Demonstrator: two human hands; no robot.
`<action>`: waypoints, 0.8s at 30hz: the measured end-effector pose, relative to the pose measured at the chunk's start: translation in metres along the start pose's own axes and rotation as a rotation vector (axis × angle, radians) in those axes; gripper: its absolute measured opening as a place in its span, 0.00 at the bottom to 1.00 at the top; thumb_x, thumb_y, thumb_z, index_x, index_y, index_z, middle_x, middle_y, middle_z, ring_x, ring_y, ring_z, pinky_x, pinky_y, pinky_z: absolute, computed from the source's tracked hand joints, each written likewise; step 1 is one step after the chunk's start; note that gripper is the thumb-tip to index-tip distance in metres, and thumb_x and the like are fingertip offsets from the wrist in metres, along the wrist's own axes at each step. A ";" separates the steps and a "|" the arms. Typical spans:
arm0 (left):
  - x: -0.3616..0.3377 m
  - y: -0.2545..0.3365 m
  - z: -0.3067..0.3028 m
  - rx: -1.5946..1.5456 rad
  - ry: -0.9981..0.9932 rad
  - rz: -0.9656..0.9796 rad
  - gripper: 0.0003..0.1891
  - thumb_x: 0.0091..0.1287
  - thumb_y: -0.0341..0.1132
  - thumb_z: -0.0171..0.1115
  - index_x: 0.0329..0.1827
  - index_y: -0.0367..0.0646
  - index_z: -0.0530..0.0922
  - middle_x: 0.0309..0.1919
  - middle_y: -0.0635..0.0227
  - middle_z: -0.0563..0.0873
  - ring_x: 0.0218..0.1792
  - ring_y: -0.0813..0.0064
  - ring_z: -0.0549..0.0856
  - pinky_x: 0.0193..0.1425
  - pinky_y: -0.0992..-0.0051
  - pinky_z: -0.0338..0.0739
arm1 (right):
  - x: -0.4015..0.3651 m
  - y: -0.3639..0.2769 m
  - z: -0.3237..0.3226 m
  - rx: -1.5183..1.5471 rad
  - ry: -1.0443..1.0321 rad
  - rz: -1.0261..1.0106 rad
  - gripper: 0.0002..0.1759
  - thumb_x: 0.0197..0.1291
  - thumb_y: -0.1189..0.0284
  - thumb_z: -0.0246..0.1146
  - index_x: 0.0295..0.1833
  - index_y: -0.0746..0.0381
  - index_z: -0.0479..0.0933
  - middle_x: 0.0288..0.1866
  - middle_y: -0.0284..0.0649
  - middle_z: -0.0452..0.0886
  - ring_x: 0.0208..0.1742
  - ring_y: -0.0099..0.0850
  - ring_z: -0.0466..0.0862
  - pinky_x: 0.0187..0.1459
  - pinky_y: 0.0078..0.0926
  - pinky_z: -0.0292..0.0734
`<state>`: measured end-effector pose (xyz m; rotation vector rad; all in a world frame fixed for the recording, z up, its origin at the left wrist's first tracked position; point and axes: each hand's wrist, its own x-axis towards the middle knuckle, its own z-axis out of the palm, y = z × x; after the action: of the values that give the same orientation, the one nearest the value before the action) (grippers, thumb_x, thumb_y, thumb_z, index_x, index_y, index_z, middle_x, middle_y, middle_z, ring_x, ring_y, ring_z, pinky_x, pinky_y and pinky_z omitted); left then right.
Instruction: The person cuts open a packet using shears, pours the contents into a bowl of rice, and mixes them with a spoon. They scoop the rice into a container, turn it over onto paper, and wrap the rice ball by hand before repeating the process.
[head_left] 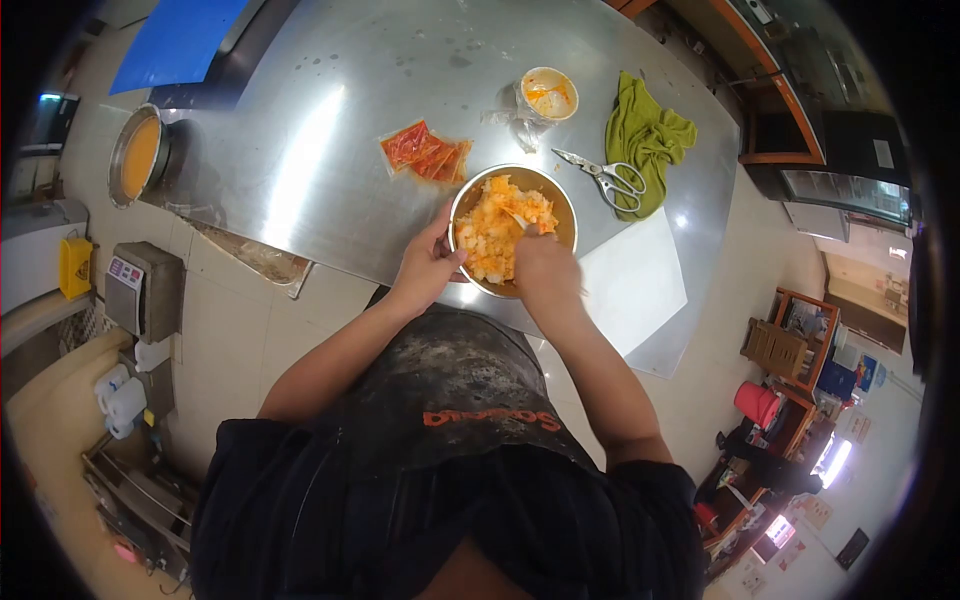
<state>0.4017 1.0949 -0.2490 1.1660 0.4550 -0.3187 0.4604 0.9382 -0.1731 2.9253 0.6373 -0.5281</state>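
Note:
A metal mixing bowl (568,207) stands near the front edge of the steel table. In it lies a chunky pale food mixture (490,228) streaked with orange. My left hand (428,262) grips the bowl's left rim, thumb on the near side. Over the bowl's right side, my right hand (545,265) is closed around the handle of a pale utensil, perhaps a spoon (517,218), whose end is in the mixture. The hand is slightly blurred, and its fingers partly hide the handle.
Flat packets of red sauce (428,153) lie behind the bowl. Farther back stands an orange-smeared tub (549,93) beside crumpled clear plastic. Kitchen scissors (605,178) touch a green cloth (645,140). A white board (640,280) lies at right, a bowl of orange liquid (140,157) far left.

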 end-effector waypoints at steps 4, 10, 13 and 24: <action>0.003 -0.003 -0.003 0.007 0.015 0.069 0.38 0.69 0.16 0.51 0.81 0.49 0.51 0.49 0.67 0.80 0.41 0.81 0.82 0.39 0.79 0.87 | -0.010 0.025 -0.016 0.058 0.031 -0.048 0.13 0.68 0.73 0.51 0.38 0.66 0.80 0.31 0.53 0.83 0.35 0.49 0.86 0.35 0.45 0.81; 0.005 -0.015 -0.003 0.020 -0.023 0.032 0.38 0.70 0.16 0.50 0.81 0.54 0.52 0.56 0.64 0.79 0.46 0.78 0.82 0.42 0.77 0.86 | 0.014 0.029 0.001 0.091 0.079 0.129 0.07 0.60 0.77 0.56 0.36 0.65 0.80 0.36 0.50 0.85 0.38 0.46 0.87 0.38 0.42 0.83; 0.003 -0.007 -0.001 -0.029 -0.037 -0.013 0.38 0.70 0.16 0.49 0.80 0.56 0.53 0.61 0.63 0.78 0.50 0.75 0.83 0.45 0.75 0.87 | 0.022 0.018 0.005 0.167 -0.020 0.101 0.07 0.59 0.77 0.57 0.38 0.68 0.79 0.37 0.54 0.85 0.38 0.46 0.87 0.37 0.40 0.84; 0.003 -0.005 -0.004 -0.167 -0.027 -0.006 0.37 0.68 0.15 0.50 0.79 0.52 0.57 0.58 0.65 0.77 0.52 0.73 0.83 0.43 0.73 0.90 | -0.032 0.005 -0.044 -0.007 -0.122 -0.096 0.14 0.61 0.78 0.55 0.50 0.75 0.74 0.32 0.57 0.82 0.27 0.44 0.87 0.28 0.36 0.83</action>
<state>0.4012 1.0966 -0.2559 0.9965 0.4526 -0.2960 0.4491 0.9292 -0.1207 2.8398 0.7639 -0.7063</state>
